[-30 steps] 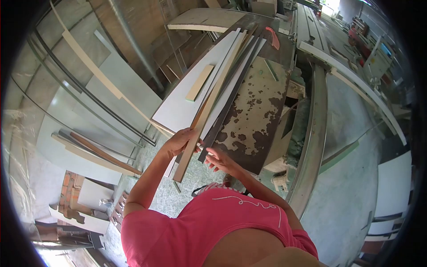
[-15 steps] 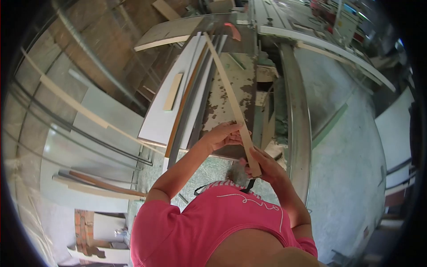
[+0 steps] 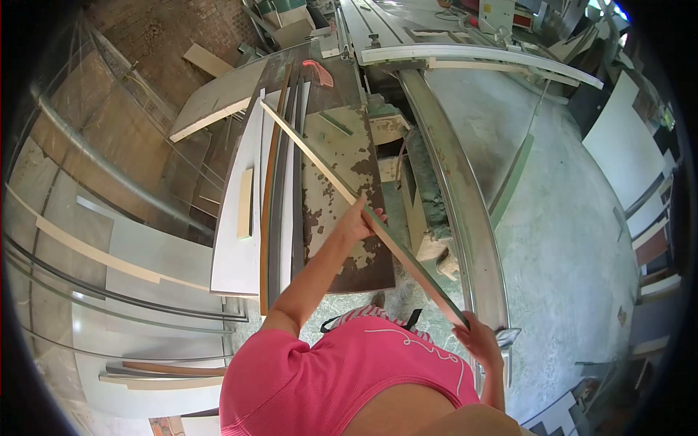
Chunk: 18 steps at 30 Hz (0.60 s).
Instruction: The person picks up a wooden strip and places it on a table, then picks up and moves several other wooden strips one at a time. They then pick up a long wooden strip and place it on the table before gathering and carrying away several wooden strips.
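Note:
A long, narrow wooden strip [image 3: 403, 254] slants from the upper left of the worktable down to the right in front of my body. My left hand [image 3: 361, 220] is closed round it near its middle. At its lower right end, my right hand [image 3: 476, 336] grips the strip. Beneath the strip's far part lies a worn board with peeling paint [image 3: 327, 163]. Left of it are a white panel [image 3: 231, 218], long dark and orange-brown strips [image 3: 270, 211] and a short pale wood piece [image 3: 246, 203].
A red-pink handle-like object [image 3: 318, 73] lies at the table's far end. To the right runs a long metal rail [image 3: 458, 196], with a white beam [image 3: 480, 53] across the back. Curved pipes and panels [image 3: 138, 254] stand at left.
My right hand has moved right and down along with the strip's near end, away from my left hand. More of the strip's length now shows between my hands. The view has shifted right.

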Tool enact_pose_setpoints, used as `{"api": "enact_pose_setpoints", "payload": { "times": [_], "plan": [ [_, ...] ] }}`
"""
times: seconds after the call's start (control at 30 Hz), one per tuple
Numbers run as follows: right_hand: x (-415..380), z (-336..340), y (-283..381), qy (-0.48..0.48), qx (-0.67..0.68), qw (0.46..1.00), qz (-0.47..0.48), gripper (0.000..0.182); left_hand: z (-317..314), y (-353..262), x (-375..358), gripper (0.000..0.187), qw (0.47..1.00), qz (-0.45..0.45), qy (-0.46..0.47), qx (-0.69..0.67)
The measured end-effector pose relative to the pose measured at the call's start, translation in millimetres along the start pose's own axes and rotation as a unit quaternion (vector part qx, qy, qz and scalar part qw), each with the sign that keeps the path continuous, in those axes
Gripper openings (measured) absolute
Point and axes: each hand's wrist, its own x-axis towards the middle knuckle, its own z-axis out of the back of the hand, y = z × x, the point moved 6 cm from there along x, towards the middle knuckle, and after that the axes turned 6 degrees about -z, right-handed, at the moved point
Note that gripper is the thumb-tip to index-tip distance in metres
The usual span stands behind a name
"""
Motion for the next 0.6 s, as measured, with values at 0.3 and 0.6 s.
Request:
{"api": "enact_pose_setpoints", "payload": {
  "times": [0.3,0.6],
  "plan": [
    [-13.2,-28.9,-20.9,-0.177,0.046,0.980,-0.073,0.047,-17.9,16.9,6.1,0.054,0.994,-0.022,0.086,0.071],
    [-9.7,-89.0,-49.3,-0.204,0.097,0.965,-0.129,0.070,-52.4,29.0,29.7,0.058,0.969,0.004,0.160,0.189]
  ]
}}
